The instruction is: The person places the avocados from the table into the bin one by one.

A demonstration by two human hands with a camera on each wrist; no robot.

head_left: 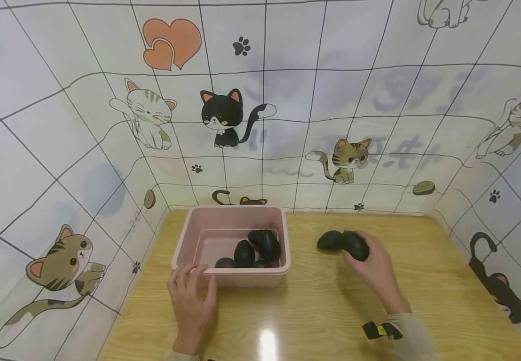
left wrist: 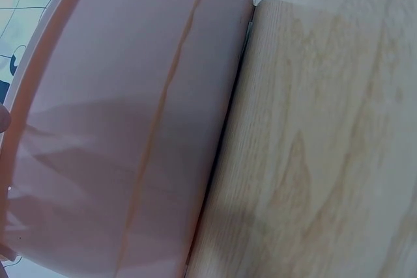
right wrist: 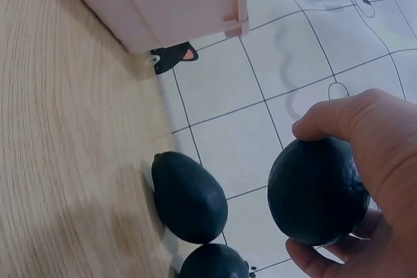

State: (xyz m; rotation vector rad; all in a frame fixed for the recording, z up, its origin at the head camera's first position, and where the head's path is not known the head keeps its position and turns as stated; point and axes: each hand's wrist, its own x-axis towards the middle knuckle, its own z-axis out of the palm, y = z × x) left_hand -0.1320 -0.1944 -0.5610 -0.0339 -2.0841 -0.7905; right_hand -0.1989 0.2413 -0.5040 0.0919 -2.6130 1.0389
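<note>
Dark avocado (head_left: 356,245) sat grasped in the right hand (head_left: 375,268) beside another avocado (head_left: 330,240) on the bench (head_left: 332,311); the left hand (head_left: 191,301) rested relaxed against the pink tub (head_left: 231,276).

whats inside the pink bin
The pink bin holds dark avocados; four show in the head view, bunched at its right front. The near wall hides the floor right behind it, so more could lie there.

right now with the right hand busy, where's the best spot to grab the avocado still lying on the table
Take the loose avocado across its wide belly, coming from above with thumb and fingers on opposite long sides. It lies flat on the table, so the top is open, but the right hand holds another avocado close beside it.
</note>
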